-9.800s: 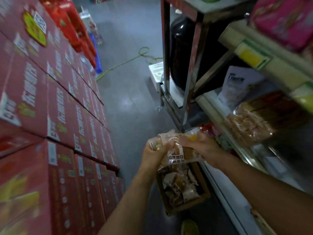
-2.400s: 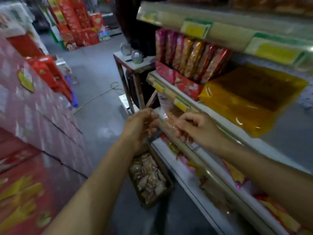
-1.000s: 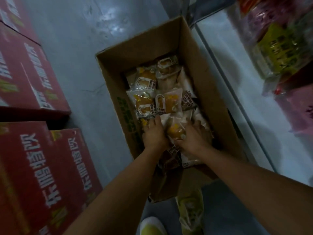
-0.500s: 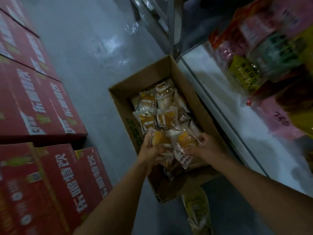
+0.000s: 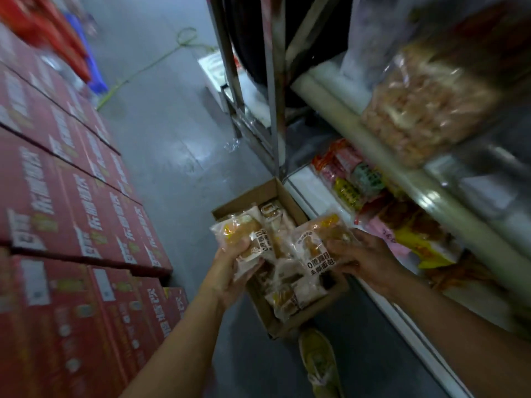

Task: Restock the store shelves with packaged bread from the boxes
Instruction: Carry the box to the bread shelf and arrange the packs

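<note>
I hold two bread packets above the open cardboard box (image 5: 290, 202) so both can go up to the shelf (image 5: 324, 96) at 2 o'clock together. My left hand (image 5: 230, 271) curls round one bread packet (image 5: 244, 234); my right hand (image 5: 365, 262) grips the other packet (image 5: 319, 245) just beside it.

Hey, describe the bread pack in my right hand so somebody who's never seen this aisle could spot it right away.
Find the open cardboard box on the floor beside the shelf unit. Above it, two hands each hold a clear bread pack; yours is the bread pack gripped by the right hand, nearer the shelves. Its large dark lettering faces up, unlike the left hand's pack.
</note>
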The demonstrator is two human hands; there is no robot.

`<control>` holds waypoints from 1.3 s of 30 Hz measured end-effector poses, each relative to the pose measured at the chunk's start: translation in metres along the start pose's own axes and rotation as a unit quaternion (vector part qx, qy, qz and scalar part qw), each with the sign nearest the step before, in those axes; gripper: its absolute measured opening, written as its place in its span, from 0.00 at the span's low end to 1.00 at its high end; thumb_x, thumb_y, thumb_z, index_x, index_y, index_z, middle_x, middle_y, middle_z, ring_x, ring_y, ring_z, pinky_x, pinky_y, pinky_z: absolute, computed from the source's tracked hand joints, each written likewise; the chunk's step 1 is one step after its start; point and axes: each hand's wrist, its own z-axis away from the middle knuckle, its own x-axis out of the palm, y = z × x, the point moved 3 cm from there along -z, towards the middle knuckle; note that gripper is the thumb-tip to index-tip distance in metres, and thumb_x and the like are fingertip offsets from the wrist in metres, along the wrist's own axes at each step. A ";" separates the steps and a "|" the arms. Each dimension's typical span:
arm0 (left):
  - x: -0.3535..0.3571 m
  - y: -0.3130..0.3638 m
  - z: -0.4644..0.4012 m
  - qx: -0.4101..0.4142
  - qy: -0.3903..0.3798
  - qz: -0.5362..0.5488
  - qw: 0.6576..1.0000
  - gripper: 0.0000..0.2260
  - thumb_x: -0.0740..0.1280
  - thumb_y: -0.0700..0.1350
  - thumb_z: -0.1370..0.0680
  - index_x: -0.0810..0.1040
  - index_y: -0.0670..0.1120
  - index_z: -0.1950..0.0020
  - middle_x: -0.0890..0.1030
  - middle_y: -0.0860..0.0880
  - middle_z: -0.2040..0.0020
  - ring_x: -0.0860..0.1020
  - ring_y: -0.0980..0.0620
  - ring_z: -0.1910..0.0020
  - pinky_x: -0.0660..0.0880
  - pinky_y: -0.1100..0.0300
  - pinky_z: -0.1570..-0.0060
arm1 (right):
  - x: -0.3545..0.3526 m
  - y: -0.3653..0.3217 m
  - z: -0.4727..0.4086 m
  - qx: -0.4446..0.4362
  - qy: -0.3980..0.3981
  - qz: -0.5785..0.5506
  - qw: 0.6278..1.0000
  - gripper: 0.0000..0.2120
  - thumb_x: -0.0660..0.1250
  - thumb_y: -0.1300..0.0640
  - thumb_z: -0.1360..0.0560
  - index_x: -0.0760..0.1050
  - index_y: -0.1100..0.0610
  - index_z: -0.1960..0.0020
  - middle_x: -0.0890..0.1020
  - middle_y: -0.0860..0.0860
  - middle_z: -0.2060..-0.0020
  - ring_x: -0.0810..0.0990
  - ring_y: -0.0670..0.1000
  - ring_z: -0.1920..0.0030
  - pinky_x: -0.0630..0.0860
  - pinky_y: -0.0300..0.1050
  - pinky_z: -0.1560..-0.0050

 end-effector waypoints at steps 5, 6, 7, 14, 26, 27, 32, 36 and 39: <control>0.059 0.041 0.085 0.058 -0.056 -0.030 0.996 0.25 0.70 0.42 0.27 0.71 0.39 0.31 0.84 0.41 0.49 0.85 0.45 0.55 0.81 0.54 0.62 | 0.022 -0.060 0.077 -0.044 -0.049 -0.088 0.994 0.28 0.78 0.59 0.38 0.77 0.61 0.40 0.83 0.60 0.47 0.84 0.59 0.49 0.83 0.48 0.58; 0.074 0.047 0.105 0.059 -0.078 -0.027 0.995 0.23 0.68 0.46 0.26 0.72 0.40 0.32 0.85 0.41 0.48 0.85 0.44 0.54 0.81 0.54 0.62 | 0.028 -0.070 0.093 -0.054 -0.049 -0.094 0.993 0.26 0.75 0.61 0.36 0.76 0.61 0.39 0.83 0.60 0.46 0.83 0.61 0.47 0.83 0.49 0.56; 0.089 0.052 0.125 0.061 -0.098 -0.028 0.993 0.20 0.65 0.49 0.24 0.73 0.42 0.35 0.85 0.43 0.50 0.85 0.45 0.55 0.81 0.53 0.63 | 0.034 -0.079 0.109 -0.063 -0.047 -0.095 0.992 0.26 0.73 0.62 0.35 0.75 0.61 0.37 0.83 0.61 0.44 0.82 0.61 0.45 0.83 0.51 0.52; 0.154 0.096 0.235 0.150 -0.140 -0.138 0.969 0.31 0.78 0.40 0.34 0.70 0.44 0.33 0.84 0.41 0.44 0.84 0.39 0.49 0.80 0.49 0.59 | 0.057 -0.138 0.226 -0.152 -0.017 -0.059 0.986 0.27 0.75 0.61 0.37 0.75 0.58 0.38 0.85 0.58 0.49 0.84 0.59 0.50 0.81 0.56 0.47; 0.249 0.154 0.414 0.255 -0.258 -0.196 0.911 0.14 0.67 0.30 0.24 0.75 0.43 0.42 0.86 0.49 0.60 0.85 0.52 0.64 0.79 0.59 0.72 | 0.052 -0.231 0.417 -0.248 0.001 0.024 0.969 0.26 0.76 0.57 0.38 0.76 0.59 0.40 0.85 0.58 0.51 0.85 0.59 0.55 0.82 0.53 0.52; 0.258 0.155 0.425 0.260 -0.267 -0.205 0.905 0.14 0.66 0.29 0.24 0.75 0.44 0.43 0.86 0.50 0.62 0.84 0.54 0.66 0.78 0.60 0.73 | 0.050 -0.238 0.432 -0.261 0.019 0.035 0.965 0.28 0.76 0.56 0.39 0.77 0.60 0.40 0.86 0.58 0.51 0.85 0.59 0.55 0.82 0.55 0.51; 0.300 0.164 0.468 0.280 -0.310 -0.262 0.870 0.22 0.74 0.38 0.30 0.76 0.46 0.38 0.84 0.47 0.52 0.84 0.53 0.57 0.81 0.53 0.62 | 0.029 -0.267 0.504 -0.322 0.064 0.020 0.944 0.18 0.75 0.64 0.37 0.79 0.64 0.48 0.85 0.60 0.54 0.86 0.57 0.58 0.83 0.49 0.61; 0.340 0.166 0.499 0.279 -0.352 -0.275 0.850 0.19 0.73 0.36 0.28 0.76 0.44 0.38 0.84 0.44 0.47 0.83 0.48 0.50 0.82 0.49 0.57 | 0.008 -0.286 0.559 -0.346 0.078 0.043 0.934 0.12 0.74 0.67 0.34 0.80 0.63 0.51 0.86 0.59 0.54 0.86 0.54 0.57 0.82 0.45 0.62; 0.374 0.165 0.524 0.285 -0.376 -0.266 0.840 0.17 0.71 0.34 0.26 0.76 0.44 0.39 0.84 0.43 0.46 0.84 0.47 0.51 0.83 0.50 0.57 | -0.011 -0.301 0.597 -0.371 0.116 0.075 0.918 0.15 0.76 0.63 0.36 0.81 0.61 0.50 0.86 0.57 0.52 0.85 0.54 0.53 0.82 0.44 0.58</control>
